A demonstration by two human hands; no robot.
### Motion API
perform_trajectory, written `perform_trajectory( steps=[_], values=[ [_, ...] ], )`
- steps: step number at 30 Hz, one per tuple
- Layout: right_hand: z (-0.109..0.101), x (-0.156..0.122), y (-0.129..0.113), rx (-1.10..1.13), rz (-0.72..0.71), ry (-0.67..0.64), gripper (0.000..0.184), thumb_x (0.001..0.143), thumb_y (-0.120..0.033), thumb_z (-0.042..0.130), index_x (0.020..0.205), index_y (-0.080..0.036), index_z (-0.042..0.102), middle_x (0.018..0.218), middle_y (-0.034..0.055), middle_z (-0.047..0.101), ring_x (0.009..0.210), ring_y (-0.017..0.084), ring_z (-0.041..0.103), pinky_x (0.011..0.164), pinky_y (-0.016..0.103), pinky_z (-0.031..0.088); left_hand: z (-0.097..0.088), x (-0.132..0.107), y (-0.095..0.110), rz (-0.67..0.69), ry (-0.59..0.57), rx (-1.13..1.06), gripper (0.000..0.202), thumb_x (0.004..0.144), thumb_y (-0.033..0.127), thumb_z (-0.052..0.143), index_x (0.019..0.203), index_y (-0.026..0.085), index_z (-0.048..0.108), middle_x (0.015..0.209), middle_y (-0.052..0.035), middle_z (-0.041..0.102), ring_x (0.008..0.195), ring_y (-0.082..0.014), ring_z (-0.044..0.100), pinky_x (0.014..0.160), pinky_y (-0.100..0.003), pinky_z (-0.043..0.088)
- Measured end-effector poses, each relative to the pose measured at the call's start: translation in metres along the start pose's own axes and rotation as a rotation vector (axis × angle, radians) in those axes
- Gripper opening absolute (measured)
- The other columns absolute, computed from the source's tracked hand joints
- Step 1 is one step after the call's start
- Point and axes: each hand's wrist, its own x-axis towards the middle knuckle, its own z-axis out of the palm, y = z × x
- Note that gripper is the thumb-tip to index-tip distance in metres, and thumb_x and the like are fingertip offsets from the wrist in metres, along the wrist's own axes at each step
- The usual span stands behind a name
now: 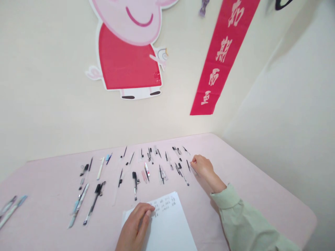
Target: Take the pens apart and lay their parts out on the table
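My left hand (137, 221) rests on the upper left of a white paper sheet (170, 230) with rows of handwriting near its top. Its fingers are loosely bent, the thumb stands a little apart, and nothing is held. Farther right, my right hand (202, 166) is down at the table with its fingertips pinched together. A clear, thin piece (193, 170) lies by those fingertips; whether it is gripped I cannot tell. Just left of them is a black pen refill (188, 166). Close by lie a dismantled pen (180, 170) and a small black-tipped part (186, 150).
Several pens and pen parts spread across the pink table (235, 157), among them a black capped pen (94, 202), a white pen (101, 168) and a pale pen (79, 205). Behind the table stands a wall with a pig cutout (129, 59) and a red banner (222, 52).
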Motion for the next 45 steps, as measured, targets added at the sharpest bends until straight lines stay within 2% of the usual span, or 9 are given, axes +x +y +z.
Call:
perform_trajectory(
  steps=[5, 10, 18, 22, 28, 33, 38, 41, 45],
  values=[
    [-0.002, -0.012, 0.010, 0.030, 0.024, 0.060, 0.018, 0.087, -0.024, 0.049, 0.084, -0.017, 0.066, 0.089, 0.0075, 0.068, 0.076, 0.018, 0.060, 0.062, 0.028, 0.030, 0.000, 0.000, -0.001, -0.003, -0.014, -0.007, 0.031, 0.092, 0.044, 0.043, 0.089, 0.023, 0.066, 0.091, -0.0060, 0.068, 0.090, -0.0208, 0.063, 0.081, -0.029, 0.050],
    [-0.006, -0.033, -0.003, 0.216, -0.125, 0.082, 0.017, 0.086, -0.022, 0.046, 0.079, -0.019, 0.061, 0.082, 0.0043, 0.066, 0.074, 0.017, 0.058, 0.064, 0.026, 0.033, 0.002, -0.001, 0.000, -0.021, -0.027, -0.023, 0.031, 0.094, 0.041, 0.039, 0.092, 0.022, 0.064, 0.093, -0.0072, 0.066, 0.091, -0.0209, 0.061, 0.083, -0.030, 0.048],
    [0.003, -0.100, -0.096, 0.619, -0.478, -0.288, 0.016, 0.088, -0.029, 0.043, 0.081, -0.023, 0.057, 0.076, 0.0007, 0.063, 0.068, 0.017, 0.057, 0.064, 0.026, 0.038, 0.003, -0.004, 0.014, -0.037, 0.024, -0.080, 0.028, 0.094, 0.031, 0.039, 0.089, 0.020, 0.064, 0.090, -0.0083, 0.065, 0.089, -0.0204, 0.060, 0.082, -0.031, 0.046],
    [0.020, -0.132, -0.123, 0.772, -0.537, -0.469, 0.019, 0.091, -0.031, 0.041, 0.094, -0.024, 0.058, 0.078, 0.0011, 0.066, 0.072, 0.018, 0.061, 0.067, 0.027, 0.041, -0.005, -0.003, 0.017, -0.046, 0.038, -0.085, 0.029, 0.092, 0.028, 0.040, 0.078, 0.020, 0.064, 0.083, -0.0071, 0.064, 0.081, -0.0196, 0.059, 0.076, -0.030, 0.046],
    [0.036, -0.141, -0.122, 0.699, -0.538, -0.478, 0.020, 0.091, -0.032, 0.041, 0.096, -0.025, 0.059, 0.082, 0.0016, 0.068, 0.075, 0.020, 0.062, 0.068, 0.028, 0.041, -0.060, -0.011, 0.012, -0.090, 0.224, 0.109, 0.024, 0.091, 0.028, 0.040, 0.088, 0.022, 0.063, 0.089, -0.0077, 0.065, 0.088, -0.0223, 0.061, 0.080, -0.033, 0.047],
    [0.035, -0.137, -0.122, 0.662, -0.573, -0.485, 0.020, 0.091, -0.031, 0.040, 0.091, -0.026, 0.059, 0.083, 0.0008, 0.068, 0.076, 0.020, 0.063, 0.069, 0.028, 0.041, -0.147, -0.020, -0.039, -0.182, 0.457, 0.697, 0.028, 0.090, 0.027, 0.038, 0.097, 0.016, 0.062, 0.096, -0.0117, 0.064, 0.094, -0.0268, 0.059, 0.086, -0.041, 0.042],
    [0.036, -0.137, -0.122, 0.678, -0.584, -0.480, 0.021, 0.091, -0.031, 0.039, 0.089, -0.025, 0.059, 0.085, 0.0020, 0.068, 0.079, 0.020, 0.063, 0.071, 0.029, 0.041, -0.221, -0.030, -0.081, -0.467, 0.625, 1.171, 0.039, 0.089, 0.030, 0.039, 0.115, 0.010, 0.059, 0.112, -0.0193, 0.057, 0.101, -0.0344, 0.055, 0.082, -0.045, 0.041],
    [0.035, -0.138, -0.123, 0.673, -0.585, -0.484, 0.022, 0.091, -0.031, 0.039, 0.087, -0.025, 0.060, 0.084, 0.0018, 0.068, 0.078, 0.020, 0.063, 0.070, 0.029, 0.041, -0.235, -0.033, -0.088, -0.533, 0.592, 1.253, 0.037, 0.088, 0.033, 0.040, 0.108, 0.010, 0.063, 0.114, -0.0195, 0.056, 0.103, -0.0358, 0.052, 0.083, -0.046, 0.040],
    [0.035, -0.137, -0.123, 0.676, -0.592, -0.484, 0.021, 0.090, -0.029, 0.040, 0.087, -0.025, 0.060, 0.086, 0.0017, 0.069, 0.079, 0.020, 0.063, 0.070, 0.028, 0.041, -0.229, -0.031, -0.088, -0.532, 0.546, 1.241, 0.032, 0.087, 0.034, 0.042, 0.098, 0.014, 0.064, 0.111, -0.0177, 0.057, 0.104, -0.0345, 0.051, 0.084, -0.046, 0.040]
  ],
)
